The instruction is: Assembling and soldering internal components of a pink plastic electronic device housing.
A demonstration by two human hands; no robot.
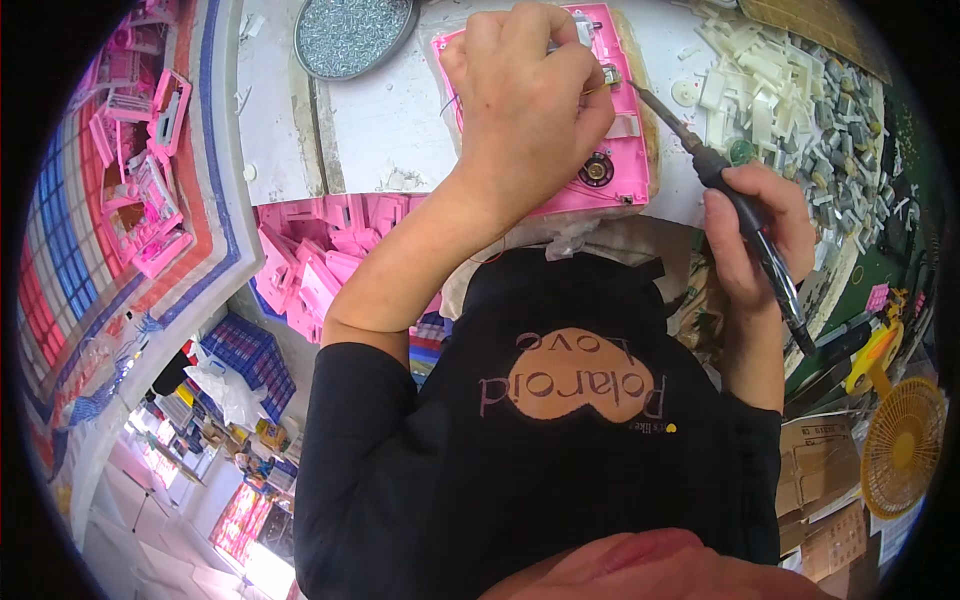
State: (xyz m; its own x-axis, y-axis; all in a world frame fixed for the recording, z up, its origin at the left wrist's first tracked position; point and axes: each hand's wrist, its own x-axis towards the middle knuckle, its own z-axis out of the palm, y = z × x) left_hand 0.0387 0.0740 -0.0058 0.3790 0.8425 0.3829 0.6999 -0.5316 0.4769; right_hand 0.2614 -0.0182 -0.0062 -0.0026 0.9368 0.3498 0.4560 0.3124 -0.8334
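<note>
My right hand [765,225] is closed around the dark handle of a soldering iron [748,208]. The iron's metal tip points up and left, close to a small metal part [610,75] in a pink plastic housing [625,180]. Over that housing, my left hand [530,110] is closed with its fingers curled and pinched together. What its fingertips hold is hidden, though a thin wire shows beside them. A round black speaker [597,169] sits in the lower part of the housing, just below the left hand.
A round dish of small metal screws [355,35] stands at the far left of the white bench. White plastic parts [755,85] and grey motor-like pieces [845,125] are heaped at right. Pink housings [310,275] fill the space below the bench edge. A yellow fan [903,448] stands right.
</note>
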